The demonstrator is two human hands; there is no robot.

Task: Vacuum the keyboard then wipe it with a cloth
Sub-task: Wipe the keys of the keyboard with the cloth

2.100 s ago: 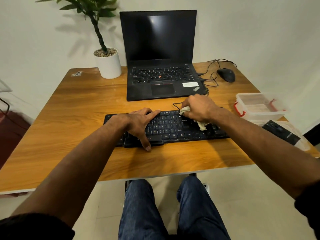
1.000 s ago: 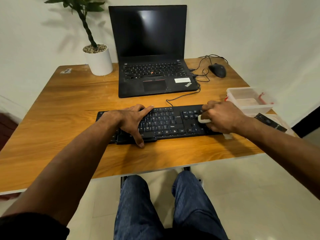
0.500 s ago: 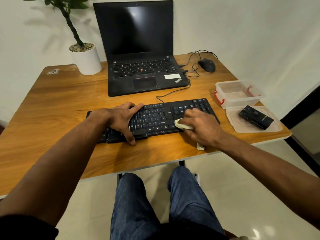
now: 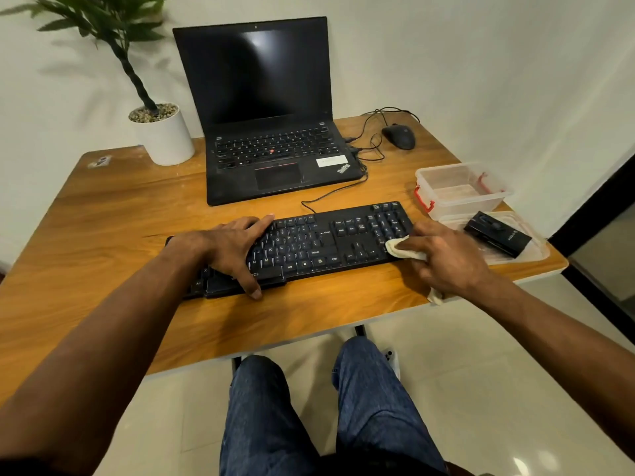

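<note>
Black keyboard [image 4: 330, 240] lying mid-counter [image 4: 113, 214], being wiped. Right hand [image 4: 446, 259], fingers pinching the cloth [image 4: 400, 249], now dragged from middle keys to the right end. Left hand [image 4: 233, 249] bracing, fingers spread. Wiping probably nearing completion.

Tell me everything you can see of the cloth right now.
The cloth is a small, cream, soft-looking rag, bunched in the right hand. One crumpled end sticks out past the fingers onto the near right corner of the black keyboard; another bit shows below the hand near the table edge. The rest is hidden.
</note>
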